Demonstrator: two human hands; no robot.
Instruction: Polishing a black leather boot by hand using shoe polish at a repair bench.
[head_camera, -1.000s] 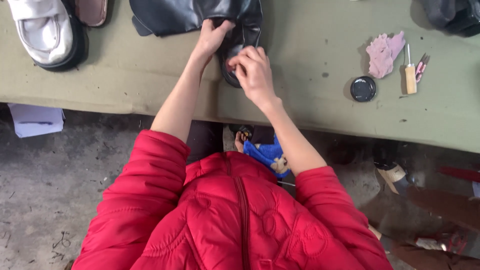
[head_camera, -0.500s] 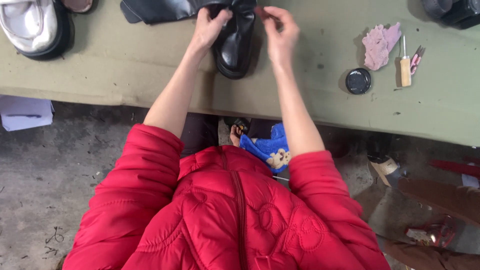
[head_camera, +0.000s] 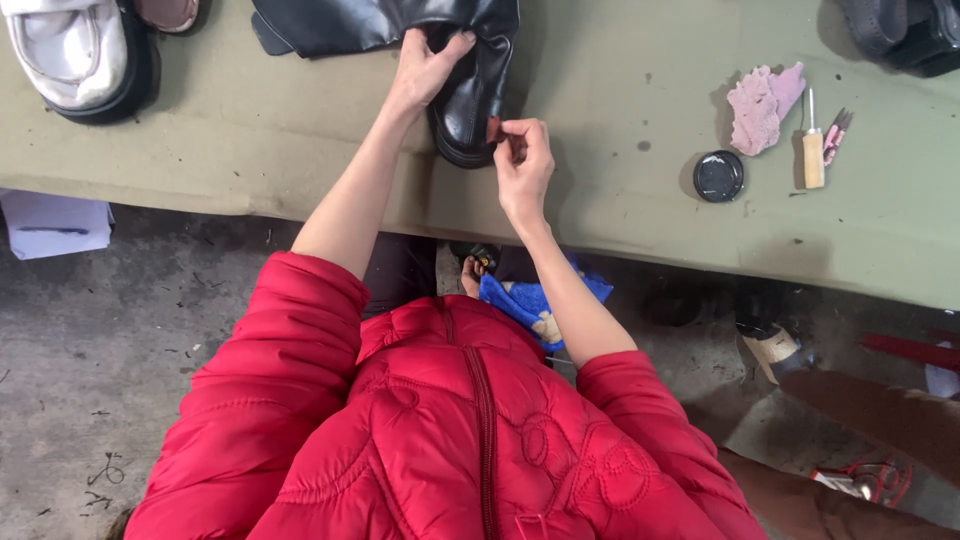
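The left hand is gripping the shiny black leather boot on the green table — the right hand is pinching a small dark red scrap against its toe, fingers closed tight.

So my left hand is on top of the tall black leather boot lying on the olive cloth-covered table, my right hand touching its right side. White chunky shoe far left; round black polish tin, crumpled pink rag and wooden-handled awl off right.

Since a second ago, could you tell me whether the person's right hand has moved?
Yes. The right hand has come off the top of the black boot toward the table's near edge, now pinching a small reddish piece beside the boot's toe.
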